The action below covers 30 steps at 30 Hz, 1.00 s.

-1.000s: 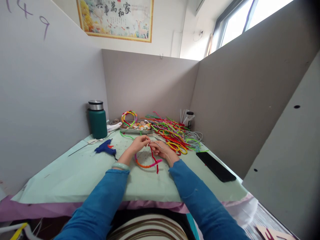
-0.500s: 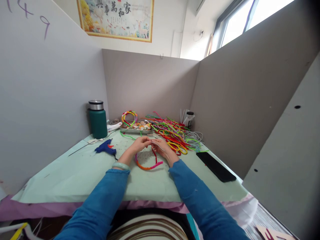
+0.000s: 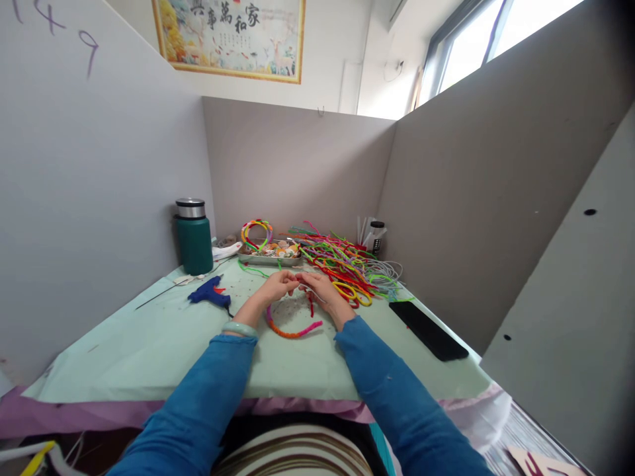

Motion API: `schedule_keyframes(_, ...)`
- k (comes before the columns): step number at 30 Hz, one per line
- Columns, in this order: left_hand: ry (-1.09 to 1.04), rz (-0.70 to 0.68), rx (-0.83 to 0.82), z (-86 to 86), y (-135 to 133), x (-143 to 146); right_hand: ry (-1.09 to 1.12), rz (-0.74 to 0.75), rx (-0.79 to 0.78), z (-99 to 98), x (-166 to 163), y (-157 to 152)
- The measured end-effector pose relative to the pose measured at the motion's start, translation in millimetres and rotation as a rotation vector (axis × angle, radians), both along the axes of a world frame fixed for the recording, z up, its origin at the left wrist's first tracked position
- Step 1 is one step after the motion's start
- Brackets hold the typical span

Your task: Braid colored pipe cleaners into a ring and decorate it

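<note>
Shortened tail of red strand (image 3: 311, 307) vs. a sec ago, just below R grip (image 3: 321, 291); pinched far side of hoop (image 3: 288, 334) w/ that & L grip (image 3: 280, 285), nr. arc below both; prob. wound further.

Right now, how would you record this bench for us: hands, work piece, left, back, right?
Left hand: pinching a red fuzzy strand
Right hand: fingers bent in at the strand, grip partly hidden
Work piece: purple, orange and pink curve
Left: blue glue gun, green bottle
Back: metal tray, colored strands
Right: flat black object
</note>
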<state>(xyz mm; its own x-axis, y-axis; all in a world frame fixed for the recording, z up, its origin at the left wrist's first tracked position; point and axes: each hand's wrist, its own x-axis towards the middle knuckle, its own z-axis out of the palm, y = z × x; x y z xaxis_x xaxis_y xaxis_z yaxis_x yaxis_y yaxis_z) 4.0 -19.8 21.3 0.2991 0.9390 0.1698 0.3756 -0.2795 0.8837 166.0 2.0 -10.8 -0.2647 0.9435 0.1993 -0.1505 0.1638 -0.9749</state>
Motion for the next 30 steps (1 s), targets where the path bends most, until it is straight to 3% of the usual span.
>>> schedule_keyframes(9,0.084,0.079,-0.061,-4.6,7,-2,-0.208,-0.070,0.206,-0.6,1,-1)
schedule_keyframes(15,0.166,0.068,-0.062,-7.9,12,-6,-0.271,-0.040,0.370,0.8,0,-1)
schedule_keyframes(30,0.127,0.085,-0.020,-10.6,13,-8,-0.269,-0.001,0.461,3.2,0,-5)
